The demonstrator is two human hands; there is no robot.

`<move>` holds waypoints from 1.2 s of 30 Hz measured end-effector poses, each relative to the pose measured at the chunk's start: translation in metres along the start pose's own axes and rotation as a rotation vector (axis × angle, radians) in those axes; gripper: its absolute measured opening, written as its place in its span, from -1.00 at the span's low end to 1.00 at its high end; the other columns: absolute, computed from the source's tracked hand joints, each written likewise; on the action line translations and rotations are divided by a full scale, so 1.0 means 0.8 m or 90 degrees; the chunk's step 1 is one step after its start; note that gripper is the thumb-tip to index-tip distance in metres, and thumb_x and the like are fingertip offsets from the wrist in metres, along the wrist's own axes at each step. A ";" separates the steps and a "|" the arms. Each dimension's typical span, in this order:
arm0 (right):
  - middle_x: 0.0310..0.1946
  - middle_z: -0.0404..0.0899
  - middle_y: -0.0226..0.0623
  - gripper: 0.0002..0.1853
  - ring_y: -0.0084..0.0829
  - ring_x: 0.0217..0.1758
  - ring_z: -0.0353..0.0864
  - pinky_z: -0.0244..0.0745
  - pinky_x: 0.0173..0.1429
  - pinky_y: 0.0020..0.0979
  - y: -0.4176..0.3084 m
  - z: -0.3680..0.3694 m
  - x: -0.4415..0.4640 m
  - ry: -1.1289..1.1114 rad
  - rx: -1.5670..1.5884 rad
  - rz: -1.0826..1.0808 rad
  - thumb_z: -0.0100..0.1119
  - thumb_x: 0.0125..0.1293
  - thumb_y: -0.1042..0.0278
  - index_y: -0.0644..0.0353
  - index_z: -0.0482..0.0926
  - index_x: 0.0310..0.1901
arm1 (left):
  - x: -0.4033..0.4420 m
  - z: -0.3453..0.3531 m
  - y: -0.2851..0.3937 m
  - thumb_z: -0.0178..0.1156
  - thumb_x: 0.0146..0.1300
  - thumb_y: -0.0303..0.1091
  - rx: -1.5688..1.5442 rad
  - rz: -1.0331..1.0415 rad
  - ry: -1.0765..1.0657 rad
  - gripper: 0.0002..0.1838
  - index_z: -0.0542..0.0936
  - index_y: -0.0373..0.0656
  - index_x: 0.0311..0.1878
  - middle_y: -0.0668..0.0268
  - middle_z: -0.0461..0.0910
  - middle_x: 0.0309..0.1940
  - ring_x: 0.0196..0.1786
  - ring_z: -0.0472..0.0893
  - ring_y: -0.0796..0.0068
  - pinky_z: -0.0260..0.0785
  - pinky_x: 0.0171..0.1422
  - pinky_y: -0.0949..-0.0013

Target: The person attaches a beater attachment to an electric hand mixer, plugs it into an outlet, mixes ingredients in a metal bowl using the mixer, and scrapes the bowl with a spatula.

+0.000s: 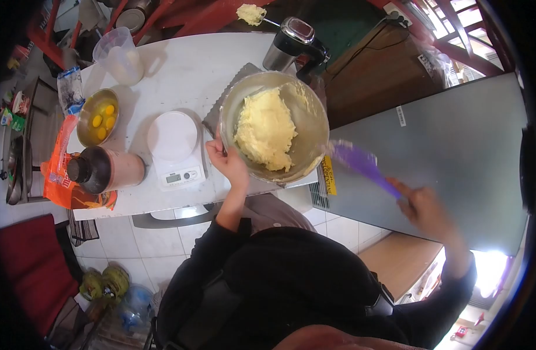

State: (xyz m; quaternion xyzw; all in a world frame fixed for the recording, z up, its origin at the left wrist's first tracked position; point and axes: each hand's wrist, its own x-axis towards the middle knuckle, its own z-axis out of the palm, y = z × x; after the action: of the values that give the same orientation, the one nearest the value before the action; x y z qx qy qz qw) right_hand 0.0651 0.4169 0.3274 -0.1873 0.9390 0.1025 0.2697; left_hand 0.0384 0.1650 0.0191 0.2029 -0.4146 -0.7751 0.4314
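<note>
A large metal mixing bowl (312, 108) holds a mound of pale yellow creamed mixture (265, 131), with smears along its inner wall. My left hand (227, 163) grips the bowl's near left rim, thumb and fingers closed on it. Off to the right, my right hand (423, 207) is wrapped around the handle of a purple spatula (361, 163). The spatula's blade carries some of the mixture and is close beside the bowl's right rim; whether they touch I cannot tell. Behind the bowl stands a hand mixer (294, 41), its beater end coated in the same mixture (251, 14).
On the white table (186, 64) are a kitchen scale (174, 146), a bowl of several egg yolks (98, 119), a brown-capped bottle (104, 169), an orange packet (61, 186) and a clear plastic jug (119, 55). A grey refrigerator-like panel (437, 146) borders the right.
</note>
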 end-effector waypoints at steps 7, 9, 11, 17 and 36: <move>-0.44 0.49 0.02 -0.55 0.01 -0.38 0.47 0.37 -0.25 -0.12 0.003 -0.009 0.119 0.145 -0.057 -0.117 -0.09 0.19 0.46 0.24 0.21 0.15 | -0.017 0.007 0.017 -0.15 -0.15 -0.75 0.055 0.047 -0.105 -0.73 0.07 -0.14 -0.52 0.30 0.22 -0.39 -0.36 0.10 0.65 0.11 -0.01 0.61; -0.45 0.49 0.02 -0.53 0.00 -0.38 0.48 0.38 -0.25 -0.12 0.009 0.005 0.142 0.171 -0.119 -0.081 -0.09 0.19 0.46 0.19 0.18 0.17 | -0.019 0.007 0.022 -0.17 -0.14 -0.76 0.046 0.045 -0.146 -0.75 0.07 -0.16 -0.53 -0.04 0.29 -0.12 -0.18 0.24 0.62 0.13 0.02 0.60; -0.46 0.49 0.02 -0.54 0.01 -0.40 0.49 0.39 -0.26 -0.12 0.015 0.026 0.157 0.169 -0.148 -0.043 -0.09 0.19 0.46 0.17 0.19 0.16 | -0.019 0.009 0.027 -0.18 -0.14 -0.76 0.041 0.041 -0.168 -0.76 0.07 -0.18 -0.55 -0.25 0.32 0.05 -0.04 0.36 0.55 0.16 0.04 0.58; -0.61 0.43 -0.13 -0.58 -0.29 -0.60 0.49 0.45 -0.50 -0.28 0.044 0.074 0.144 0.002 0.073 -0.020 -0.10 0.24 0.34 0.17 0.24 0.15 | -0.025 0.008 0.020 -0.18 -0.10 -0.77 0.080 0.141 -0.202 -0.77 0.07 -0.21 -0.58 -0.31 0.33 0.01 0.11 0.40 0.18 0.22 0.06 0.44; -0.74 0.21 -0.49 -0.64 -0.69 -0.83 0.15 0.16 -0.75 -0.65 -0.004 0.062 0.062 -0.536 0.988 0.254 -0.18 0.33 0.21 0.23 0.32 0.06 | -0.017 -0.018 0.008 -0.24 -0.07 -0.78 0.068 -0.040 -0.061 -0.75 0.05 -0.16 -0.49 -0.19 0.28 0.09 0.10 0.30 0.45 0.03 0.14 0.51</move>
State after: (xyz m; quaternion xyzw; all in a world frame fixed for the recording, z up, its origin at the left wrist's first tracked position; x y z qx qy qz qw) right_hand 0.0505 0.4135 0.2588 0.2662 0.5830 -0.4546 0.6186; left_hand 0.0584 0.1679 0.0155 0.2011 -0.4690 -0.7739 0.3750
